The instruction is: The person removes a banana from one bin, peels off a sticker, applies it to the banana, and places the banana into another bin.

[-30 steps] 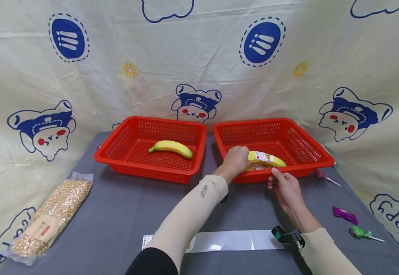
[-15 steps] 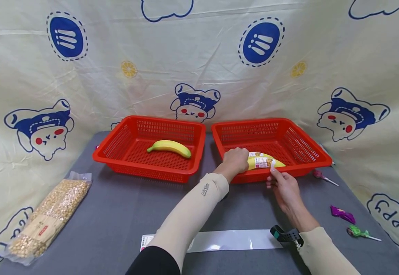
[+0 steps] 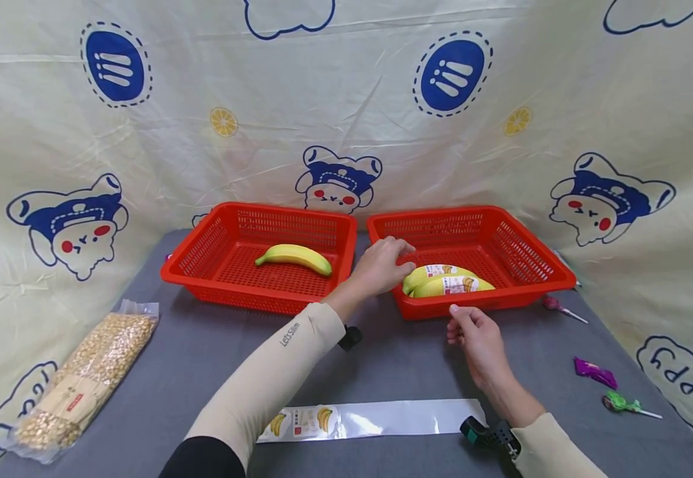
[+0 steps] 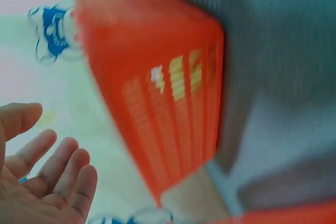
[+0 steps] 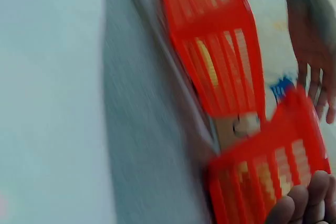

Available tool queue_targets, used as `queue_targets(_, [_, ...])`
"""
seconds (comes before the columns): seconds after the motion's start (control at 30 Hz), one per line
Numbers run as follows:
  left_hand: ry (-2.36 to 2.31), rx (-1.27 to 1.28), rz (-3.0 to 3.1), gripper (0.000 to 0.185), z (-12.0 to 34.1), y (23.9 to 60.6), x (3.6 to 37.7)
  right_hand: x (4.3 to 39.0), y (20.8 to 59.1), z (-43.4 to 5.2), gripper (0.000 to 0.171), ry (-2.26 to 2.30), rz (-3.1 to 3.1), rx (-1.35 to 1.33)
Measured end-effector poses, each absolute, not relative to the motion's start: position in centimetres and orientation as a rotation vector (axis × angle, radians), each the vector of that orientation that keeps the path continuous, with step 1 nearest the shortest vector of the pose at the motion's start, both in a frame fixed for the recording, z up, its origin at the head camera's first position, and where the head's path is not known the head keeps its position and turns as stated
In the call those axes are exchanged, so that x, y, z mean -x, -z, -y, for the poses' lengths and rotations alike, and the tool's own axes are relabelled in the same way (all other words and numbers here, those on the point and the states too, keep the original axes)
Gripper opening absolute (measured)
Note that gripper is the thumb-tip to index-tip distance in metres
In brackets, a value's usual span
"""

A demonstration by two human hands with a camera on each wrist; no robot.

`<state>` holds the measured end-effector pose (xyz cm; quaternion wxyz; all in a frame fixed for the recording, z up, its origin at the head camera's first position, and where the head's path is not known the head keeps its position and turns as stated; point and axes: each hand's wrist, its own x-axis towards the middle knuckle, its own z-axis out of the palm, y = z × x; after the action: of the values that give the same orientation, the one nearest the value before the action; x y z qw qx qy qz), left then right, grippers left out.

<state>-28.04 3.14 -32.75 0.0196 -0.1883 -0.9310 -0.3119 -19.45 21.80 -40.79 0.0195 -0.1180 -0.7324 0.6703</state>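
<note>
My left hand (image 3: 382,265) hovers over the left end of the right-hand red basket (image 3: 538,275) and holds nothing. Its fingers are spread and slightly bent, as the left wrist view of the hand (image 4: 52,177) shows. Two bananas lie side by side near that basket's front wall, a back banana (image 3: 447,269) and a front banana (image 3: 454,286), both bearing printed labels. Just before the front rim is my right hand (image 3: 479,342), its fingers loosely bent with nothing visible in them. A sticker strip (image 3: 394,418) lies on the table below, partly behind my left arm.
The left red basket (image 3: 200,273) holds one unlabelled banana (image 3: 295,257). A bag of pale beans or kernels (image 3: 86,378) lies at the left. To the right are a red lollipop (image 3: 552,303), a purple wrapped candy (image 3: 595,372) and a green lollipop (image 3: 618,401).
My left hand has let go of the labelled bananas and moved up and left. My right hand has drawn back from the basket rim towards me. The front banana has rolled, bringing its label up.
</note>
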Motion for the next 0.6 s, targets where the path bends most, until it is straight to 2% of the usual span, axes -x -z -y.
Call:
queue_targets(0.2, [1.086,0.486,2.730,0.035,1.8,30.4,29.6,17.8,40.1,-17.8,0.031,-1.867,2.429,0.060])
queue_targets(0.37, [0.969,0.365,2.666,0.032,5.9,29.2,31.5,17.5,39.7,-14.1,0.024,-1.775,2.497,-0.253])
queue_targets(0.6, [0.855,0.114,2.683,0.034,10.8,29.3,34.3,19.2,39.8,-9.5,0.037,-1.687,2.541,-0.366])
